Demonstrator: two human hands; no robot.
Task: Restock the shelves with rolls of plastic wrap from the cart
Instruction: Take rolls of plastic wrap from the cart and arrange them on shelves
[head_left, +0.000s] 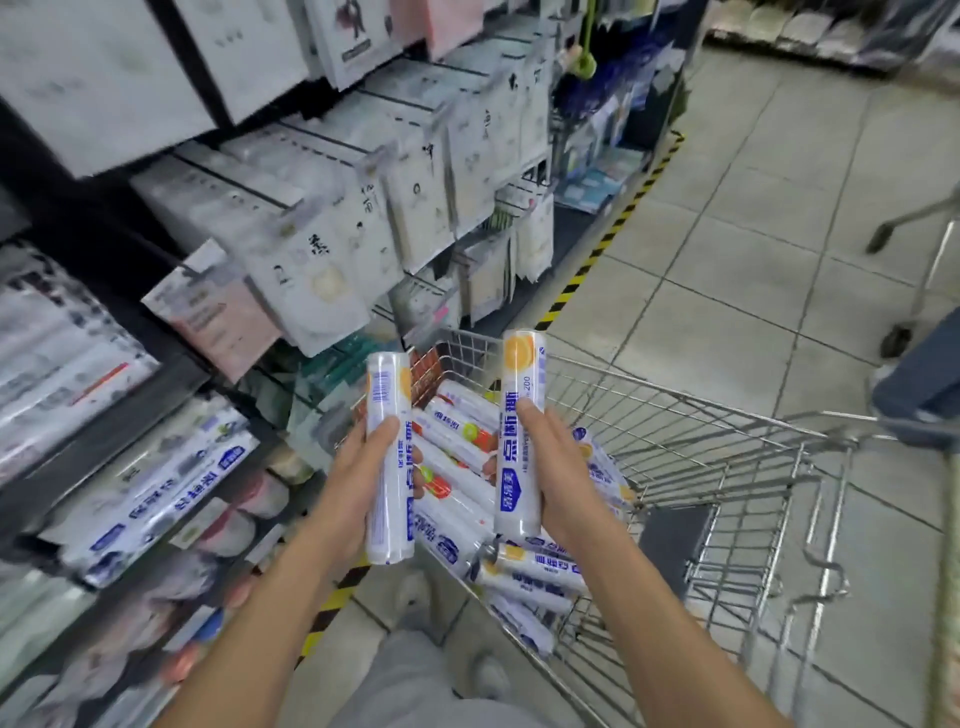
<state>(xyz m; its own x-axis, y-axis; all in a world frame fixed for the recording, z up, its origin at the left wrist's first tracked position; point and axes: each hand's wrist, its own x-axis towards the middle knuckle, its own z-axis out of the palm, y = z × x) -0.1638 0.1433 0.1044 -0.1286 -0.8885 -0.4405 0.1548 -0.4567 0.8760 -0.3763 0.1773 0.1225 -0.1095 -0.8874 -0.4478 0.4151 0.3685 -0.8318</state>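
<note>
Gripping one upright roll each: left hand (358, 483), right hand (553, 467); cart (727, 467) below.

Single head-worn, wide-angle view, looking forward and down onto the wire cart (675, 436) at close range. Shelves (119, 421) stand left of it.

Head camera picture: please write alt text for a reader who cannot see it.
The left hand grips one upright plastic wrap roll and the right hand grips a second roll, above a wire cart holding more rolls. Stocked shelves stand at the left.
</note>
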